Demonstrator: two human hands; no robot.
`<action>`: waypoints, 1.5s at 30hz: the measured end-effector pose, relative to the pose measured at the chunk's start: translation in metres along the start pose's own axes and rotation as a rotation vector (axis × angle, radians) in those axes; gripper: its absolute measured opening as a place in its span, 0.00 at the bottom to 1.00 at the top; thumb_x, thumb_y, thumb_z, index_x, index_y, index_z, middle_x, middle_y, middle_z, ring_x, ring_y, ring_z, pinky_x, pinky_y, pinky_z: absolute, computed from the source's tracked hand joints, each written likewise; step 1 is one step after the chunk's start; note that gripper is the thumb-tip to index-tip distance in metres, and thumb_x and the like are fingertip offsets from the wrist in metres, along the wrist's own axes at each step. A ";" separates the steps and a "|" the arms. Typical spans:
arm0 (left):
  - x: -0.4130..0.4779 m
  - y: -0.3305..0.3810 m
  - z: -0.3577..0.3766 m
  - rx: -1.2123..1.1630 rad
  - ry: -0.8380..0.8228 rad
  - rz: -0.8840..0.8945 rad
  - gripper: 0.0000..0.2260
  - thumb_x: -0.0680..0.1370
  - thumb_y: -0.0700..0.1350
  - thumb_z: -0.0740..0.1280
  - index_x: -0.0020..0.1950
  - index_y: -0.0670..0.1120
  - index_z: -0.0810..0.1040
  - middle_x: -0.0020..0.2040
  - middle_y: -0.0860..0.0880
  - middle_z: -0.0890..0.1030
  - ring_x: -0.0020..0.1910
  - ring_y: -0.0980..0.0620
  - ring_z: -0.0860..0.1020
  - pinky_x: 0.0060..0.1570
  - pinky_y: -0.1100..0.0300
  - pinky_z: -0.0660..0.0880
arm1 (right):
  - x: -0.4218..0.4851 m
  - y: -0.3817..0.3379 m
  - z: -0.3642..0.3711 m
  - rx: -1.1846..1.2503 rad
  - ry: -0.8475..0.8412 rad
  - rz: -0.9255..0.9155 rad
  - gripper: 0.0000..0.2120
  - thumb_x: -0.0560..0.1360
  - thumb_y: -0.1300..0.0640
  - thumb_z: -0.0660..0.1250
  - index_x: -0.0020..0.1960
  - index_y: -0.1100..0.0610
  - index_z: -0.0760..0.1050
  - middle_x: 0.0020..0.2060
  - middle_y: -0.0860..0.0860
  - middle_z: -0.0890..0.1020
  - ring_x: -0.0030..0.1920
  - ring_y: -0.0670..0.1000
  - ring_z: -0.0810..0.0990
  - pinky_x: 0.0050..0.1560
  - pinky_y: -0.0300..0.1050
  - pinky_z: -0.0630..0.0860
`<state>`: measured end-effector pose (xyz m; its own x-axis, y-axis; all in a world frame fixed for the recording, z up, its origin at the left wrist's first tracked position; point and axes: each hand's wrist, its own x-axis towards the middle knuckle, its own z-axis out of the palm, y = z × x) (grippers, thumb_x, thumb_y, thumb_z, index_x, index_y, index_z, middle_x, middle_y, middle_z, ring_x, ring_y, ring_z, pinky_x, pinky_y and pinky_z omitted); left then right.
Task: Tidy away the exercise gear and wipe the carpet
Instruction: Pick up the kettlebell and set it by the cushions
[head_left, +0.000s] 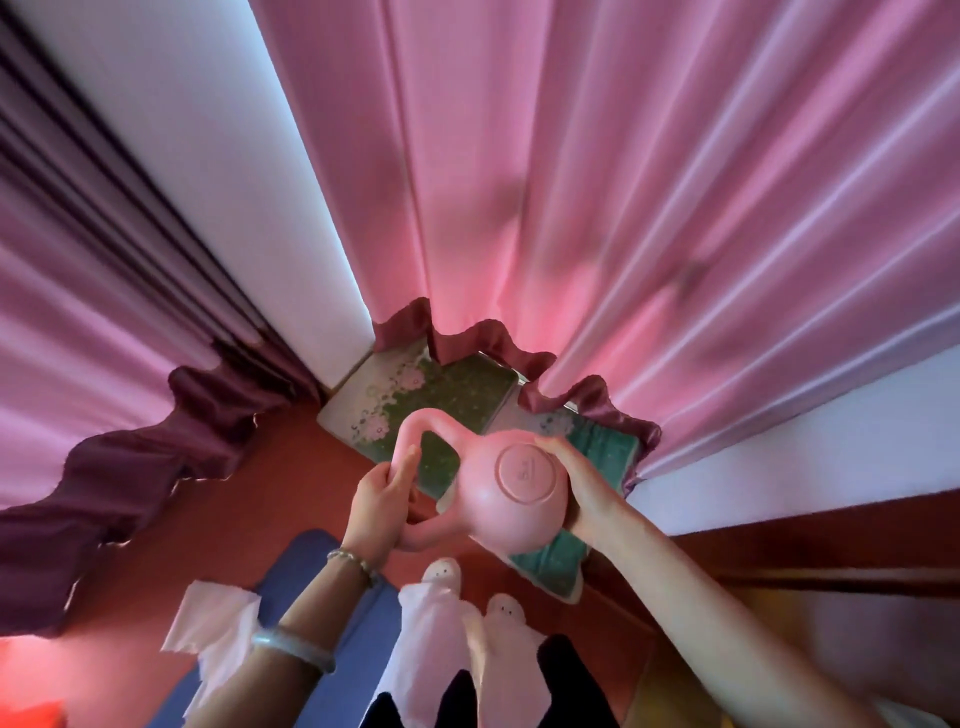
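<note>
A pink kettlebell (511, 493) hangs tipped on its side in front of me, its round base facing the camera. My left hand (384, 499) is closed around its looped handle at the left. My right hand (576, 478) cups the far right side of the bell's body. Below it lies the red carpet (249, 499). A blue exercise mat (332, 623) stretches along the floor at the bottom left, with a white tissue (213, 634) lying on its left edge.
Pink curtains (597, 182) with dark red hems hang on both sides of a white wall corner (223, 171). Green flowered cushions (457, 395) and a teal one (561, 561) sit on the floor under the kettlebell. My feet in white slippers (498, 613) stand beside the mat.
</note>
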<state>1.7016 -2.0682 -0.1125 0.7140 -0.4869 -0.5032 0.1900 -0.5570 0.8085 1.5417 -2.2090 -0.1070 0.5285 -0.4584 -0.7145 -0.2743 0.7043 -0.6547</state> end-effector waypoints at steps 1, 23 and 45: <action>0.013 0.003 0.003 0.016 -0.017 -0.004 0.20 0.78 0.56 0.62 0.34 0.42 0.71 0.24 0.50 0.73 0.22 0.55 0.73 0.27 0.59 0.69 | 0.009 -0.002 -0.001 0.025 0.031 0.013 0.11 0.77 0.48 0.60 0.49 0.48 0.80 0.46 0.50 0.83 0.50 0.51 0.79 0.45 0.46 0.73; 0.343 -0.099 0.275 1.017 -0.402 0.708 0.13 0.77 0.54 0.63 0.47 0.45 0.67 0.40 0.47 0.78 0.39 0.42 0.79 0.42 0.52 0.75 | 0.364 0.118 -0.190 0.525 0.313 -0.033 0.09 0.72 0.51 0.64 0.48 0.54 0.77 0.44 0.52 0.78 0.45 0.52 0.75 0.45 0.48 0.71; 0.552 -0.281 0.443 1.221 -0.776 1.144 0.14 0.75 0.43 0.66 0.59 0.41 0.74 0.53 0.40 0.80 0.50 0.38 0.78 0.46 0.45 0.76 | 0.584 0.208 -0.294 -1.041 0.505 -0.303 0.14 0.70 0.61 0.70 0.55 0.59 0.78 0.51 0.58 0.81 0.53 0.60 0.78 0.50 0.49 0.72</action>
<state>1.7440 -2.4786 -0.7530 -0.3737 -0.8986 -0.2299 -0.8937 0.2825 0.3486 1.5576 -2.4895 -0.7332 0.3725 -0.8554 -0.3600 -0.8352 -0.1399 -0.5319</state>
